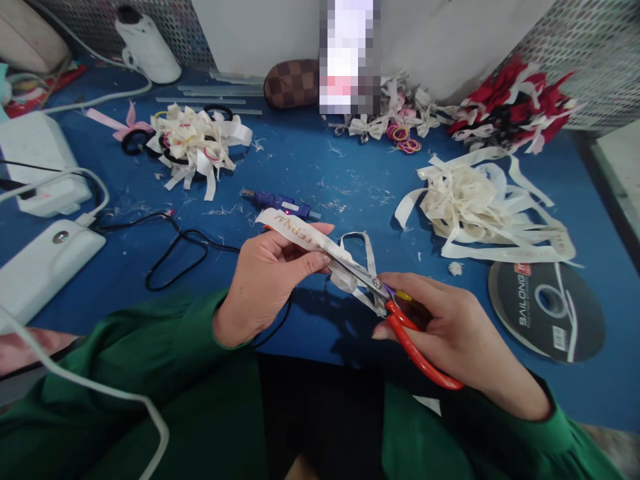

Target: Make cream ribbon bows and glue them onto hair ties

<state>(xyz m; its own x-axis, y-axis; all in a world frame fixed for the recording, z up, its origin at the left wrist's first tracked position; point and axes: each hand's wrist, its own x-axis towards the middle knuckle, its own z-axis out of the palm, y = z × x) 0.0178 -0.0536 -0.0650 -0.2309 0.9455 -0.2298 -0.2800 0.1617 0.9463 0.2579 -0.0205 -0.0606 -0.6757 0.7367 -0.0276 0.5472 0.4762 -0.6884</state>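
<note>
Near the middle of the blue table, my left hand (267, 277) pinches a cream ribbon (295, 231) with gold lettering between thumb and fingers. My right hand (445, 327) is wrapped round the red handles of a pair of scissors (425, 363). The scissor blades point up and left and lie along the ribbon at my left fingertips. Loops of pale ribbon hang under the blades, between my hands. Something small and yellow shows by my right fingers. A blue glue gun (283, 203) lies just beyond my left hand.
A tangled ribbon pile (480, 200) and a black spool (550, 310) are at the right. Bows with hair ties (193, 140) sit at the left rear, red bows (515, 103) at the right rear. White power boxes (45, 260) and cables run along the left.
</note>
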